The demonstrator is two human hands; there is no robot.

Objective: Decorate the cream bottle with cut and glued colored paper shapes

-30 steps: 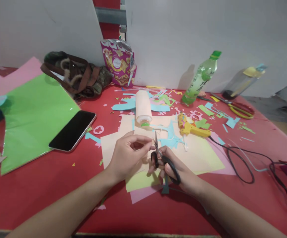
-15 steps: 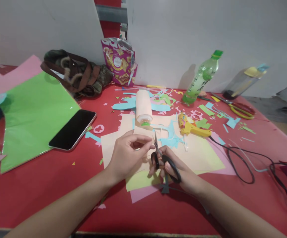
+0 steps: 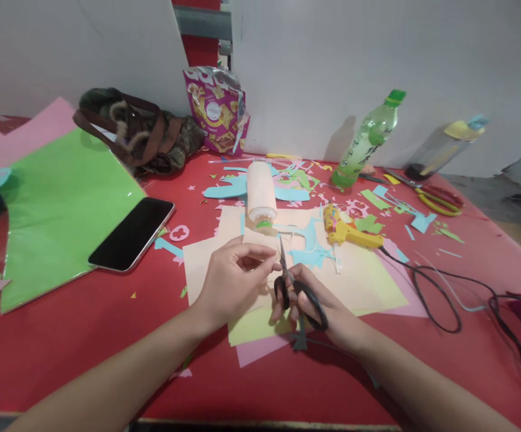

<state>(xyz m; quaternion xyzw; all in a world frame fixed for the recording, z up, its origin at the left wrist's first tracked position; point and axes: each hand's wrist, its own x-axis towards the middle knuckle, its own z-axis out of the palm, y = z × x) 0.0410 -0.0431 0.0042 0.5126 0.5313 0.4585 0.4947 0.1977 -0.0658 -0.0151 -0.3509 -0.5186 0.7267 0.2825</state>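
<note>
My right hand grips black-handled scissors, blades pointing up and away at the middle of the red table. My left hand is closed in a pinch right beside the blades, holding something too small to make out. Both hands hover over a stack of peach, yellow and pink paper sheets. A dark paper scrap lies under my right wrist.
A glue bottle lies beyond the hands, a yellow glue gun with black cord to the right. A phone rests on a green sheet. Bag, snack pouch, green bottle and red scissors stand at the back.
</note>
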